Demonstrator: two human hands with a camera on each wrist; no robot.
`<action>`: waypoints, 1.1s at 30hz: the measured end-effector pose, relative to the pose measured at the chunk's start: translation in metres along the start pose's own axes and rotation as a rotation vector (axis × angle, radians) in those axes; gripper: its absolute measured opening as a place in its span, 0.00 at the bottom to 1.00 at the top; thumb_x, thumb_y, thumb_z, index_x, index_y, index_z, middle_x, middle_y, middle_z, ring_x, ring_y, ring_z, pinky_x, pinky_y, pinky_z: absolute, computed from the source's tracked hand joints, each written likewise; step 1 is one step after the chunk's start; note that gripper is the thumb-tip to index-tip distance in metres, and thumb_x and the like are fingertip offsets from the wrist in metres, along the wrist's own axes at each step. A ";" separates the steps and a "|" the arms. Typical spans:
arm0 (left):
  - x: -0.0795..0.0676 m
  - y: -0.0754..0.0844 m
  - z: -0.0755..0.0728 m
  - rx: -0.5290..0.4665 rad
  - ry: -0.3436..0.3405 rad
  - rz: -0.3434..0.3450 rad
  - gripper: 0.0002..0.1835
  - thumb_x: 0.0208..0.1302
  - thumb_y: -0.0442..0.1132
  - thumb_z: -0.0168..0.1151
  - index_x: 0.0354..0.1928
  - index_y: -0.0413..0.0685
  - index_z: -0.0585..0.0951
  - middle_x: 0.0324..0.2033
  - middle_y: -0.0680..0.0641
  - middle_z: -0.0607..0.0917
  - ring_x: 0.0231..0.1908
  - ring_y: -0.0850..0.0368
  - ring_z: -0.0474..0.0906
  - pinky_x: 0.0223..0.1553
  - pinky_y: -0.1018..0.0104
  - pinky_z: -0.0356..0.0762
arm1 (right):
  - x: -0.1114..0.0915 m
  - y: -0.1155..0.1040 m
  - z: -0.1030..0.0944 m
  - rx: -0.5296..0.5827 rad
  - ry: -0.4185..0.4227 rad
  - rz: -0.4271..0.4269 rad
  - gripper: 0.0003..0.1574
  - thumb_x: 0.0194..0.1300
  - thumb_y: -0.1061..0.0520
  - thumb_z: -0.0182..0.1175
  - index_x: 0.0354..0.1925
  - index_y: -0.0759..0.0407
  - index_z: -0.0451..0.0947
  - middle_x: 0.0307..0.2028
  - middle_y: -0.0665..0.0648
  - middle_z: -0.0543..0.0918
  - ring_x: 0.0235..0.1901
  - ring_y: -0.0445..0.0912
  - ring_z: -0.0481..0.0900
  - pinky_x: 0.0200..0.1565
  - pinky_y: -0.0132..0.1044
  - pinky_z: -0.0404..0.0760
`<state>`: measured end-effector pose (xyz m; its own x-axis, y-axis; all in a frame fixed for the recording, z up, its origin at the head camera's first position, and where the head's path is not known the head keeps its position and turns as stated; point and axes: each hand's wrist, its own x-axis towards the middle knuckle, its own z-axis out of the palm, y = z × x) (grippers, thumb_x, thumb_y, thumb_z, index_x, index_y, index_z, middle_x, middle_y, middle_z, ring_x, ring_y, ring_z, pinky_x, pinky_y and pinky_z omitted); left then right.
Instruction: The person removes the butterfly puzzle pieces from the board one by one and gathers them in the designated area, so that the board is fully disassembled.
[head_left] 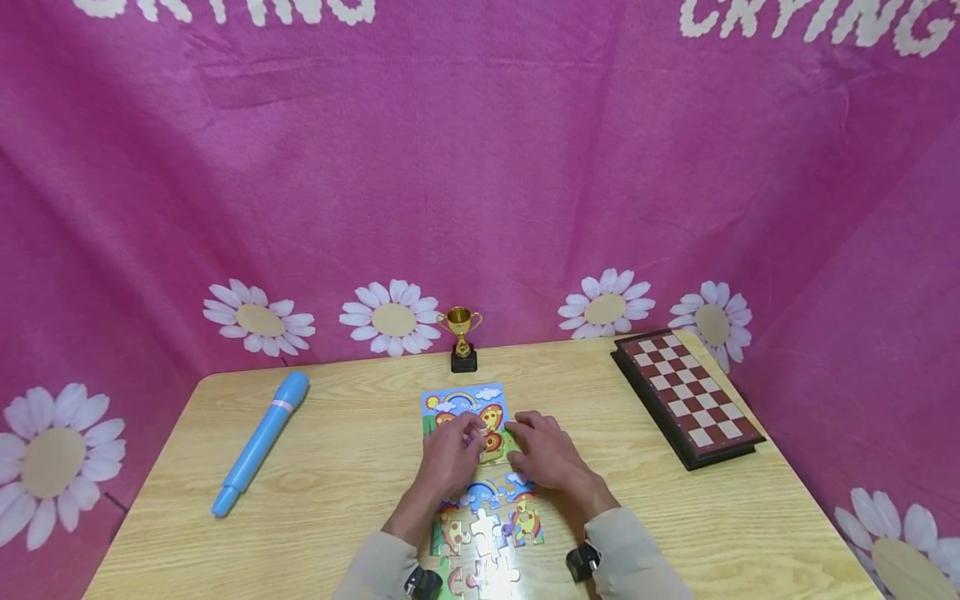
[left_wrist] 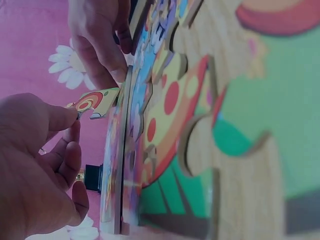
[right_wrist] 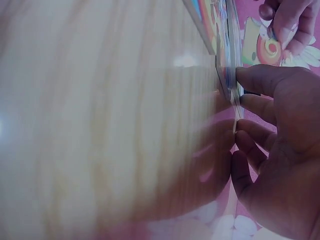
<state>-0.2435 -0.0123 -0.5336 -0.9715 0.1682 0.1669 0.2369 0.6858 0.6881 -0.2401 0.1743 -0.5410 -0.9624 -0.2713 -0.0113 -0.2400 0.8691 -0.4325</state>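
Note:
My left hand (head_left: 450,454) pinches a jigsaw piece (left_wrist: 100,102) between thumb and fingertips, just over the picture puzzle board (head_left: 465,397). The piece carries a red and yellow ringed pattern on green. On the board is a butterfly scene with sun, rainbow and clouds. At the board's right side, my right hand (head_left: 551,454) touches the edge with its thumb, and its other fingers rest loosely by the tabletop. Several loose jigsaw pieces (head_left: 486,533) lie in rows nearer to me, between my forearms. Part of the board is hidden under my left hand.
A small gold trophy cup (head_left: 462,346) on a black base stands behind the board. To the left lies a long blue tube-shaped stick (head_left: 258,446). A folded chessboard box (head_left: 686,396) sits at the right of the wooden table (head_left: 352,425). Pink flowered cloth (head_left: 480,183) hangs around it.

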 end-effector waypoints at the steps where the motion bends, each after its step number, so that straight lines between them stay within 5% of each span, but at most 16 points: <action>1: -0.001 0.000 -0.001 -0.012 -0.010 -0.005 0.11 0.64 0.40 0.59 0.47 0.56 0.81 0.32 0.57 0.84 0.34 0.62 0.76 0.53 0.47 0.66 | 0.000 0.000 0.000 0.001 -0.003 0.002 0.32 0.64 0.49 0.59 0.65 0.54 0.71 0.66 0.58 0.69 0.61 0.54 0.67 0.60 0.51 0.68; 5: -0.008 0.002 -0.007 -0.057 -0.068 -0.040 0.16 0.67 0.40 0.55 0.55 0.59 0.80 0.37 0.54 0.83 0.37 0.60 0.74 0.53 0.46 0.63 | 0.000 -0.001 -0.001 0.003 -0.003 0.006 0.31 0.64 0.49 0.60 0.65 0.54 0.71 0.66 0.58 0.69 0.61 0.55 0.67 0.60 0.52 0.68; 12: -0.020 0.003 -0.014 -0.101 -0.115 -0.081 0.14 0.70 0.42 0.52 0.53 0.63 0.80 0.56 0.53 0.81 0.33 0.61 0.72 0.52 0.46 0.61 | 0.000 -0.001 -0.001 0.010 -0.013 0.019 0.32 0.65 0.48 0.59 0.66 0.52 0.70 0.67 0.57 0.68 0.62 0.55 0.66 0.62 0.51 0.67; 19: -0.031 0.005 -0.021 -0.132 -0.169 -0.059 0.15 0.69 0.42 0.51 0.56 0.59 0.78 0.30 0.58 0.78 0.22 0.64 0.71 0.50 0.50 0.59 | 0.001 0.001 0.000 0.011 -0.009 0.023 0.32 0.64 0.48 0.59 0.66 0.51 0.71 0.67 0.57 0.68 0.63 0.54 0.66 0.62 0.52 0.67; 27: -0.048 0.009 -0.018 -0.074 -0.192 0.067 0.12 0.66 0.40 0.53 0.50 0.58 0.80 0.28 0.63 0.79 0.23 0.71 0.69 0.44 0.55 0.61 | 0.001 0.000 0.000 0.000 0.007 0.007 0.32 0.64 0.49 0.59 0.65 0.54 0.71 0.66 0.58 0.69 0.63 0.55 0.67 0.62 0.52 0.68; 33: -0.061 0.013 -0.015 -0.056 -0.252 0.087 0.11 0.67 0.41 0.54 0.48 0.61 0.80 0.26 0.65 0.76 0.28 0.70 0.69 0.42 0.60 0.65 | 0.000 0.000 0.000 -0.004 0.020 -0.001 0.31 0.63 0.50 0.60 0.64 0.54 0.72 0.65 0.58 0.70 0.62 0.55 0.67 0.60 0.52 0.69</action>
<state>-0.1808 -0.0245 -0.5248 -0.9149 0.4005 0.0505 0.3121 0.6224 0.7178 -0.2401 0.1743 -0.5410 -0.9645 -0.2639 0.0072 -0.2413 0.8703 -0.4293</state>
